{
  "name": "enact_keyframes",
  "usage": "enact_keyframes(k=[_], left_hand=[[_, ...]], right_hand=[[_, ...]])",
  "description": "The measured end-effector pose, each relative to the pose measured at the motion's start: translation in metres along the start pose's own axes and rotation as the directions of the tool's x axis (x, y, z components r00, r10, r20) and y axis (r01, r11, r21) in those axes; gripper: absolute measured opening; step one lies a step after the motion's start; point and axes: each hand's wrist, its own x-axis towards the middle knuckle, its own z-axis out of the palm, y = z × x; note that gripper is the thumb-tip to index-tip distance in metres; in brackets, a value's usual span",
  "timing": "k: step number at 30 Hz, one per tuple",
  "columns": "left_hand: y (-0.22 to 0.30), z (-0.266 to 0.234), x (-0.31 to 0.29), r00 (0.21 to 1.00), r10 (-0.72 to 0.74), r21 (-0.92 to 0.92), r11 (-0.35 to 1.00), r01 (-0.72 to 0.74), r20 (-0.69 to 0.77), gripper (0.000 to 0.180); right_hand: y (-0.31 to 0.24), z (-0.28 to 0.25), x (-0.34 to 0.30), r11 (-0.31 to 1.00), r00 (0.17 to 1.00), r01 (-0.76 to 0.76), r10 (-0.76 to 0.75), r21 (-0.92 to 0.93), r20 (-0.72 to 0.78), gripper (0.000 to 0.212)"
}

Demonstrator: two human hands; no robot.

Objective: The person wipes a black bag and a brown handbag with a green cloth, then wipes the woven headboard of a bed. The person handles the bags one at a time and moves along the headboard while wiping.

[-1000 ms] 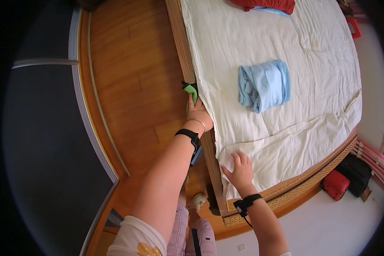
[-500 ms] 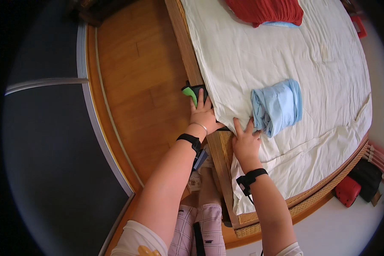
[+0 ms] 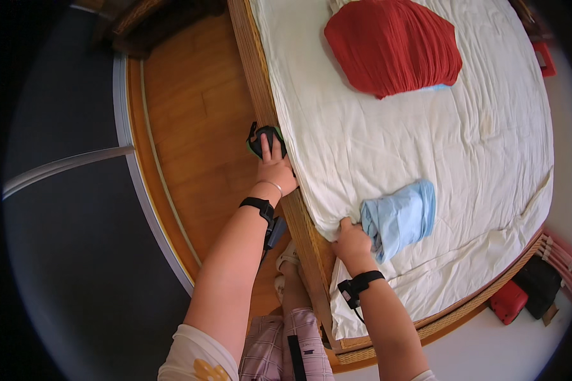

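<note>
My left hand [image 3: 276, 171] presses a black cloth with green edges [image 3: 272, 141] against the wooden side rail [image 3: 308, 223] of the bed, two fingers lying over it. The rest of its fingers are partly hidden. Closed in a pinch, my right hand [image 3: 352, 244] grips the edge of the white bed sheet [image 3: 324, 127], which bunches up there and leaves part of the wood bare. Right beside that hand lies a folded light-blue fabric bundle [image 3: 400, 216]. Black bands with small devices sit on both wrists.
Farther up the bed lies a red pleated fabric bundle [image 3: 397, 47]. Dark sliding doors [image 3: 70, 254] stand left of the wooden floor [image 3: 197, 140]. A woven edge [image 3: 451, 317] runs along the bed's near side. Beyond it are a red case [image 3: 508, 301] and a black bag [image 3: 537, 286].
My left hand has slid the cloth up and left along the rail. My right hand has closed on the sheet's edge. The view has shifted, showing more of the red bundle.
</note>
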Motion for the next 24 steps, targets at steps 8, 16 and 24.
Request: enact_keyframes(k=[8,16,24], left_hand=[[-0.015,-0.005,0.04,0.991,0.125,0.122,0.986,-0.118,-0.057,0.057],[-0.042,-0.014,0.069,0.981,0.154,-0.011,0.988,-0.156,-0.122,0.052],[-0.082,-0.084,0.14,0.993,0.083,-0.093,0.992,-0.09,-0.081,0.054]], right_hand=[[-0.001,-0.002,0.014,0.996,0.987,-0.092,0.091,0.003,0.134,0.04],[-0.018,-0.004,0.02,0.987,0.969,-0.114,0.135,-0.112,0.207,0.038],[-0.03,-0.005,0.029,0.962,0.916,-0.238,0.268,-0.132,0.299,0.045]])
